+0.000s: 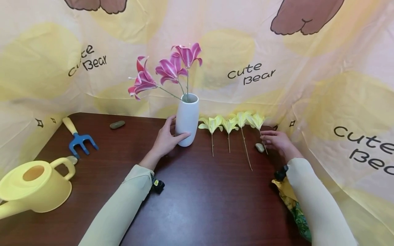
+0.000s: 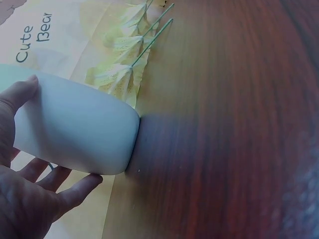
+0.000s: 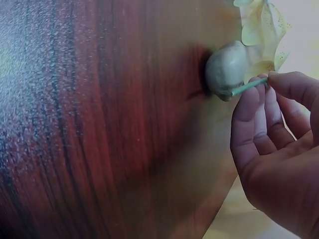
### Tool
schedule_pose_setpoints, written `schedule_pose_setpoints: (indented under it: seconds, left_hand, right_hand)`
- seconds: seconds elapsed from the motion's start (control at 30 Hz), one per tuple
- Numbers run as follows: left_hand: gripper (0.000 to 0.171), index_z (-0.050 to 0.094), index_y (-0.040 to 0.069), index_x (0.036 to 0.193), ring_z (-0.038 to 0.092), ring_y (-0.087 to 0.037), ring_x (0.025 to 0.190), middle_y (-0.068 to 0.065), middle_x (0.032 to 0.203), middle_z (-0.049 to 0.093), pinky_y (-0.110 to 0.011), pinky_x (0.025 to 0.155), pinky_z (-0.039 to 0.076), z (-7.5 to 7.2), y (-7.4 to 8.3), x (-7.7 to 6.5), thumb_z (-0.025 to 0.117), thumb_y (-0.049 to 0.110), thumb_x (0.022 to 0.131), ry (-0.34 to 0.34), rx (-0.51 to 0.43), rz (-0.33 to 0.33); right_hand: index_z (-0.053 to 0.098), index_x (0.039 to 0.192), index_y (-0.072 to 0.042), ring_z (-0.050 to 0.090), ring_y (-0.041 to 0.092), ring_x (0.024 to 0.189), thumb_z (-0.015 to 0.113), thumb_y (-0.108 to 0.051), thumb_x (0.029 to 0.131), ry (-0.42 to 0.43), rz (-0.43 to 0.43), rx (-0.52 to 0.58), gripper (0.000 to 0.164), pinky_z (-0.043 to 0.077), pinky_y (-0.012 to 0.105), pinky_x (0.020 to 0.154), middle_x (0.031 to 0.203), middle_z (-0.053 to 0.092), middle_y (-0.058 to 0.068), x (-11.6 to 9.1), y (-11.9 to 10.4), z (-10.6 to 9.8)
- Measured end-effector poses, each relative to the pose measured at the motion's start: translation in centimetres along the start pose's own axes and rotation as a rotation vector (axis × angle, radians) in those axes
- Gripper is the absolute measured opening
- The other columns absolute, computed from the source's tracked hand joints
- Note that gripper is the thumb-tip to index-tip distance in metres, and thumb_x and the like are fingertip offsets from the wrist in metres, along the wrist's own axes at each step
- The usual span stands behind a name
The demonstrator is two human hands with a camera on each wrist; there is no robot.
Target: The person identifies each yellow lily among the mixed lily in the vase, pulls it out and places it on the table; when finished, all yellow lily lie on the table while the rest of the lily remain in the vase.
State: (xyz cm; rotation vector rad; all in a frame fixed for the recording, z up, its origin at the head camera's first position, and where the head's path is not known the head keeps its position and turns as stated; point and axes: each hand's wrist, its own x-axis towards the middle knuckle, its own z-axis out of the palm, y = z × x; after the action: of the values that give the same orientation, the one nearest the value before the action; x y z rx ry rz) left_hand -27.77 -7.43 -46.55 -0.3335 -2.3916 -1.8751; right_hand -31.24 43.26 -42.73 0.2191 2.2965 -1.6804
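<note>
A white vase [image 1: 187, 119] stands upright on the dark wooden table, with several pink lilies [image 1: 171, 70] leaning out of its mouth. My left hand [image 1: 166, 140] holds the vase low on its side, thumb across the front and fingers curled round the far side. To the right of the vase lie several yellow lilies in a row. My right hand [image 1: 279, 142] pinches the stem [image 3: 249, 86] of the rightmost yellow lily [image 1: 255, 121] between thumb and fingers. A pale stone [image 3: 227, 69] sits right beside that stem's cut end.
At the left are a yellow watering can [image 1: 46, 186] and a blue hand fork [image 1: 80, 141] with a cream handle. A grey-green stone [image 1: 117, 124] lies near the back edge. Under my right forearm sits a yellow and green bag [image 1: 289, 196]. Printed cloth [image 1: 215, 78] hangs behind the table.
</note>
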Motion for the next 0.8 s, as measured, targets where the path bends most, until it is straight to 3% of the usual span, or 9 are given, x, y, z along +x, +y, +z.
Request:
schedule_pose_setpoints:
  seconds: [0.3, 0.5, 0.6, 0.8]
  left_hand:
    - [0.094, 0.039, 0.024, 0.17, 0.058, -0.041, 0.152, -0.017, 0.165, 0.055, -0.063, 0.12, 0.055, 0.0, -0.2, 0.0, 0.094, 0.034, 0.094, -0.003, 0.0, 0.002]
    - [0.095, 0.038, 0.025, 0.17, 0.058, -0.041, 0.152, -0.016, 0.164, 0.055, -0.065, 0.122, 0.053, 0.0, -0.1, -0.1, 0.094, 0.035, 0.094, -0.005, 0.004, 0.0]
    - [0.094, 0.038, 0.024, 0.17, 0.059, -0.041, 0.151, -0.017, 0.163, 0.056, -0.065, 0.121, 0.053, 0.1, -0.1, -0.1, 0.094, 0.035, 0.094, -0.002, 0.006, 0.004]
    - [0.093, 0.038, 0.024, 0.17, 0.059, -0.04, 0.151, -0.016, 0.163, 0.056, -0.063, 0.119, 0.056, 0.3, -0.1, -0.1, 0.092, 0.037, 0.095, -0.009, 0.015, 0.004]
  right_hand:
    - [0.076, 0.105, -0.034, 0.075, 0.006, 0.086, 0.064, -0.007, 0.112, 0.01, -0.017, -0.022, 0.03, 0.066, 0.025, 0.082, 0.093, 0.08, -0.016, 0.2, 1.1, -0.2]
    - [0.075, 0.113, -0.034, 0.075, 0.004, 0.089, 0.065, -0.012, 0.113, 0.034, -0.027, -0.05, 0.024, 0.065, 0.022, 0.082, 0.096, 0.08, -0.02, 0.9, 2.5, -0.8]
    - [0.075, 0.127, -0.026, 0.075, 0.003, 0.092, 0.066, -0.014, 0.113, 0.041, -0.031, -0.074, 0.02, 0.065, 0.021, 0.083, 0.098, 0.079, -0.022, 1.2, 2.8, -1.0]
    - [0.056, 0.157, 0.004, 0.076, 0.002, 0.091, 0.066, -0.014, 0.113, 0.04, -0.023, -0.083, 0.048, 0.065, 0.022, 0.084, 0.097, 0.08, -0.021, 0.9, 2.3, -1.0]
